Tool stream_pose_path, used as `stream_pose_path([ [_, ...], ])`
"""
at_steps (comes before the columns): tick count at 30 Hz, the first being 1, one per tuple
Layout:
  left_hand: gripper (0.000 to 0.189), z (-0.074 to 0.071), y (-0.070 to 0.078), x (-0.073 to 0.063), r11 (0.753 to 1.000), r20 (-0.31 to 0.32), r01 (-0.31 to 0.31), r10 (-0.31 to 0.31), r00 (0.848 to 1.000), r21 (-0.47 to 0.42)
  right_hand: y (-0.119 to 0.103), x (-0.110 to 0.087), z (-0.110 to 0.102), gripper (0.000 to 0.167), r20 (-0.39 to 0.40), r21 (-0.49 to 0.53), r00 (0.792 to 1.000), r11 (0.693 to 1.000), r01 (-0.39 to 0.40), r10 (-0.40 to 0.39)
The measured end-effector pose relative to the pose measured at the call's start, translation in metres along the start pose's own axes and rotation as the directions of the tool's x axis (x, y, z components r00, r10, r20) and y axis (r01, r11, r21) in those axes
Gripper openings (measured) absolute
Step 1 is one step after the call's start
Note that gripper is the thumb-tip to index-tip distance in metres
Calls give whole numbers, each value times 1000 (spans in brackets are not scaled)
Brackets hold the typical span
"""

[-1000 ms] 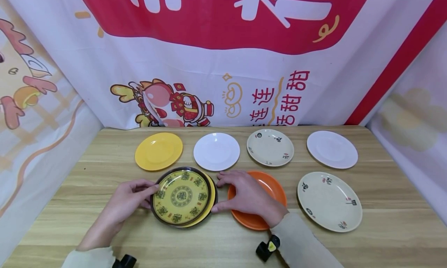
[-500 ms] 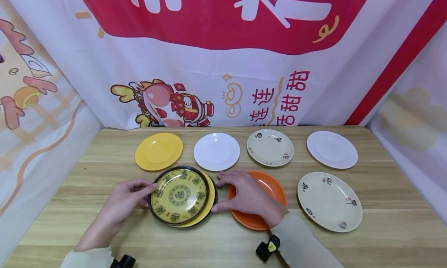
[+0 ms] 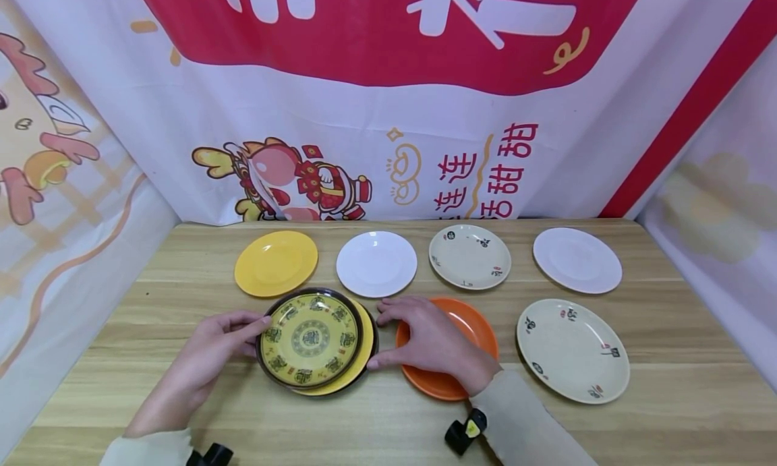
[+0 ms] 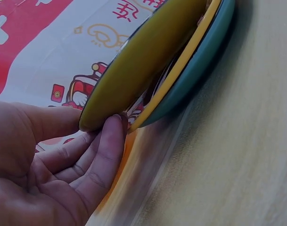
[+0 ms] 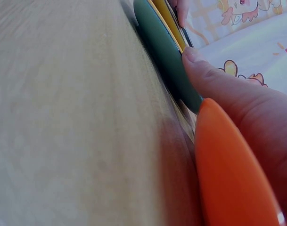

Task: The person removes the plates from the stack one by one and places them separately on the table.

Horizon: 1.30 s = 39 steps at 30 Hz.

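Note:
A yellow plate with black patterns and a dark rim (image 3: 309,341) lies over a plain yellow plate (image 3: 367,343). Beneath both is a dark-rimmed plate with a green underside (image 4: 200,70). My left hand (image 3: 212,358) pinches the patterned plate's left edge between thumb and fingers. In the left wrist view that plate is tilted, its held edge raised off the yellow plate. My right hand (image 3: 431,338) spans above an orange plate (image 3: 464,317), thumb and fingers spread. Its thumb tip touches the stack's right rim in the right wrist view.
Along the back stand a yellow plate (image 3: 276,264), a white plate (image 3: 376,264), a cream patterned plate (image 3: 470,257) and another white plate (image 3: 578,260). A larger cream plate (image 3: 573,351) lies at the right. Printed cloth (image 3: 376,115) hangs behind the wooden table (image 3: 364,432).
My left hand has drawn the patterned plate slightly to the left, so more of the yellow plate shows on the right. My right hand and the other plates have stayed put.

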<state>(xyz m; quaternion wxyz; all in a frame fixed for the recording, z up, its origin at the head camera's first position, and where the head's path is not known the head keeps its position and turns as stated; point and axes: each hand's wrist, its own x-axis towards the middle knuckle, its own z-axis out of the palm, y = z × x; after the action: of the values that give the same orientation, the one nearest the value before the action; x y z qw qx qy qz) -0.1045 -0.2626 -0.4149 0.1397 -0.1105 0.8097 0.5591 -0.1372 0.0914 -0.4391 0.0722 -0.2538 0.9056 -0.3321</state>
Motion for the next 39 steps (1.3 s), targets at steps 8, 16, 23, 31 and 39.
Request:
stream_pose_path([
  [8,45,-2,1,0,999,9,13,-13,1000,-32,0,0,0,63,-6,-2,1000,1000,4,-4],
  [16,45,-6,2,-1,996,9,15,-14,1000,-89,0,2,0,63,2,-2,1000,1000,-1,1],
  [23,29,-22,-6,-3,988,20,-3,6,1000,-157,0,2,1,64,7,8,1000,1000,-1,1],
  [31,12,-43,-20,-9,967,10,-7,10,1000,-256,1,1,1,63,-2,2,1000,1000,-3,3],
  [39,17,-68,-37,-22,954,-9,-17,16,1000,-299,1,1,1,64,3,-2,1000,1000,-7,7],
])
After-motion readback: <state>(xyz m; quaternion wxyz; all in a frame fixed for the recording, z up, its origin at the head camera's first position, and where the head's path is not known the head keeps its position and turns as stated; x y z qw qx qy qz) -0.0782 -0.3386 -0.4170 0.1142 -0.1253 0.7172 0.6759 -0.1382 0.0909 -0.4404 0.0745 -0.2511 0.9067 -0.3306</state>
